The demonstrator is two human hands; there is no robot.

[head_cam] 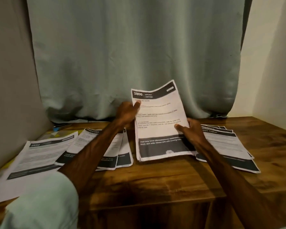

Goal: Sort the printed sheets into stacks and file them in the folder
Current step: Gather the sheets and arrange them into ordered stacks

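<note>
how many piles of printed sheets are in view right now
4: far-left pile, left-centre fanned pile, middle pile held by left hand and right hand, fanned right pile. More may be hidden.

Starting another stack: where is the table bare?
Brown wooden table: bare along its near edge, before the held white printed stack, and in the far right corner behind the right-hand printed stack. Crowded with overlapping sheets at left.
</note>
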